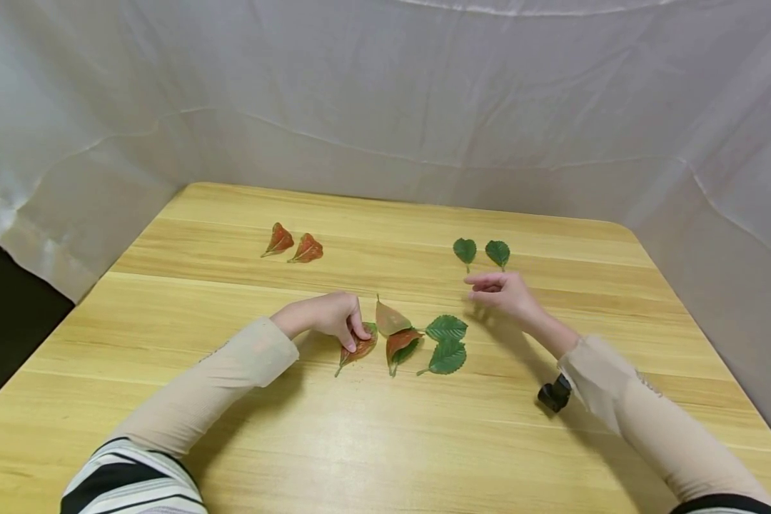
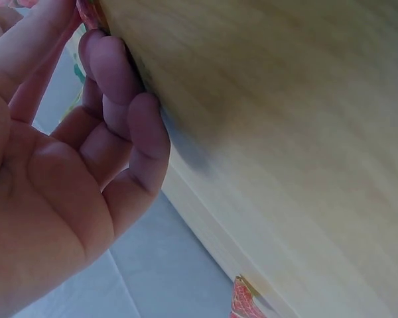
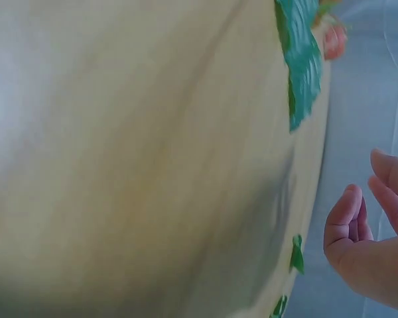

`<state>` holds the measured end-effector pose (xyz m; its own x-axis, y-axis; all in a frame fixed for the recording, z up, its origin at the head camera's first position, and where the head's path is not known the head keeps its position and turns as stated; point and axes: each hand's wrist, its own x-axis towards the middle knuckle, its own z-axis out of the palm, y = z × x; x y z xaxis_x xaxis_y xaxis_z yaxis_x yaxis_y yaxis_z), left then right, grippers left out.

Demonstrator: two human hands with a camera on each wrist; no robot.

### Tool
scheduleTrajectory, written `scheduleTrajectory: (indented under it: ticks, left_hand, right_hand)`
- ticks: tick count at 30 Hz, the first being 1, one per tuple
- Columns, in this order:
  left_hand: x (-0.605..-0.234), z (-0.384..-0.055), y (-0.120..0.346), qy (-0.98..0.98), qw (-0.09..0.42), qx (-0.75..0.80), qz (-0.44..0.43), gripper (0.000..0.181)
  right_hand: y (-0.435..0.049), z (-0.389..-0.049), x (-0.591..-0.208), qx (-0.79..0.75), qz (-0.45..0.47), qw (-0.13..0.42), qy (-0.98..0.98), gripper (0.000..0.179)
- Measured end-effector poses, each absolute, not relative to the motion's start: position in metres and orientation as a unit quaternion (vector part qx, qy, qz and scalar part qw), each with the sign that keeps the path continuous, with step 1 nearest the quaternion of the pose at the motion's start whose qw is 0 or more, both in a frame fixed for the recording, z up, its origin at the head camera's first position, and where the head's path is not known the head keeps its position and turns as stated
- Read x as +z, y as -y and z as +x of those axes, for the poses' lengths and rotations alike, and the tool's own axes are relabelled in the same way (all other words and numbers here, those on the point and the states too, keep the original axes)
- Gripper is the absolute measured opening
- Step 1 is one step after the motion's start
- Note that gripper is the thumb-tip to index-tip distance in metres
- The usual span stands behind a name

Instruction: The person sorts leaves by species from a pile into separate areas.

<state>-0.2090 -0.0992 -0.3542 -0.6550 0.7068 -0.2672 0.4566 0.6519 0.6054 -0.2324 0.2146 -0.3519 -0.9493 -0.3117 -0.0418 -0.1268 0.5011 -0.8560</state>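
Note:
My left hand (image 1: 334,318) pinches a red artificial leaf (image 1: 363,350) at the table's middle, thumb and finger at its upper part. In the left wrist view the left hand (image 2: 73,146) partly hides that leaf (image 2: 89,14) at the top edge. Just right of it lie a pale brownish leaf (image 1: 390,320) and a red leaf (image 1: 398,341) over a green one. Two larger green leaves (image 1: 446,328) lie further right. My right hand (image 1: 504,294), fingers loosely bent and holding nothing, hovers just in front of two small green leaves (image 1: 465,250).
Two red leaves (image 1: 308,248) lie at the back left of the wooden table (image 1: 373,442). Pale curtain (image 1: 385,93) hangs behind the table and along its sides. A black device (image 1: 555,394) sits at the right wrist.

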Motion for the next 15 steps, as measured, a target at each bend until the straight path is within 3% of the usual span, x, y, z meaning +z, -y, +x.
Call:
scheduleTrajectory:
  ticks: [15]
  left_hand:
    - [-0.353, -0.208, 0.099, -0.866, 0.253, 0.252, 0.35, 0.025]
  right_hand:
    - [-0.204, -0.209, -0.364, -0.475, -0.184, 0.185, -0.841, 0.038]
